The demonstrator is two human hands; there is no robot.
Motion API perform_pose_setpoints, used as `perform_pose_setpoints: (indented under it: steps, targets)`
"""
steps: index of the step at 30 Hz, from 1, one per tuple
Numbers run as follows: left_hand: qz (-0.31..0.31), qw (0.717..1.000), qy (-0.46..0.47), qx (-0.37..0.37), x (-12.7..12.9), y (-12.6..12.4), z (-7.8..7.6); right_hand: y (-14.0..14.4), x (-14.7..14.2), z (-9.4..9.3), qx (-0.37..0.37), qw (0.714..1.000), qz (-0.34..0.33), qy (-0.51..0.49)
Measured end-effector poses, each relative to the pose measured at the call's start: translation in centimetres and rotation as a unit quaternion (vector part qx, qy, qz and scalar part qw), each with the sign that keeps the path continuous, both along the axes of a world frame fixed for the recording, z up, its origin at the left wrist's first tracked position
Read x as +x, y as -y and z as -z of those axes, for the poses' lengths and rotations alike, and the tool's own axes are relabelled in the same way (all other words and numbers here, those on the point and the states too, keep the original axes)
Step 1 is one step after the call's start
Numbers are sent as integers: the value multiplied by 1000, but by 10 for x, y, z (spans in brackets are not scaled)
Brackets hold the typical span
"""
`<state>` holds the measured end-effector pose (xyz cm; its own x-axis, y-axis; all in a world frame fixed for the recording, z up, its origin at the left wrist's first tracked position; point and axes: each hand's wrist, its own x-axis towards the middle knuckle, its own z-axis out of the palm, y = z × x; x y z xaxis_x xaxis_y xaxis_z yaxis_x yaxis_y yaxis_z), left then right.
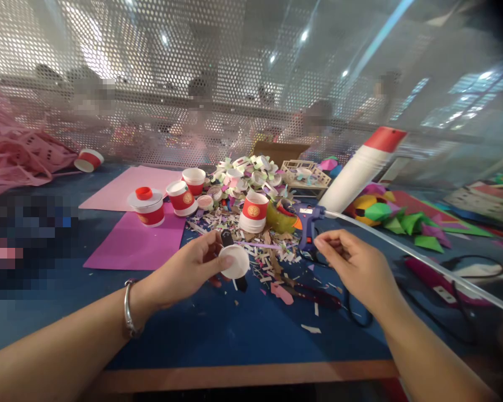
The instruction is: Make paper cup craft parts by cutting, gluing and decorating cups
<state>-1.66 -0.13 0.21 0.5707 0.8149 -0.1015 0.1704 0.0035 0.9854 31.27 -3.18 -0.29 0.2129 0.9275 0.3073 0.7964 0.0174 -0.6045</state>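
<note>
Presently: left hand (pixel 188 268) gripped a white round lid (pixel 233 261) above the blue desk (pixel 235 329); right hand (pixel 352 268) pinched together, possibly on a thin strip, beside the blue glue gun (pixel 309 223).

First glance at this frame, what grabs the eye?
The two hands at centre: the left hand pinches a small white round lid, while the right hand hovers with fingertips together near a blue glue gun. Behind them, red-and-white paper cups stand among a heap of paper scraps. At right, a big white tube with a red cap leans over colourful folded paper shapes.
</note>
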Motion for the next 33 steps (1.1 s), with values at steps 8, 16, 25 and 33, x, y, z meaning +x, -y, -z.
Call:
perform_pose_setpoints:
  steps: [8, 16, 25, 33]
  targets:
    - [-11, 1000, 14, 14, -1, -1, -1, 31, -5, 3, -38, 998, -39, 32]
    - [-2, 1000, 9, -5, 0, -2, 2, 56, -8, 19, -76, 978, -132, 139]
    - [-5, 1000, 12, 8, 0, -5, 2, 60, 1, 37, 3, 980, -81, 180]
    - [-1, 999, 33, -33, 5, 0, 3, 53, -5, 24, 65, 982, -27, 174]
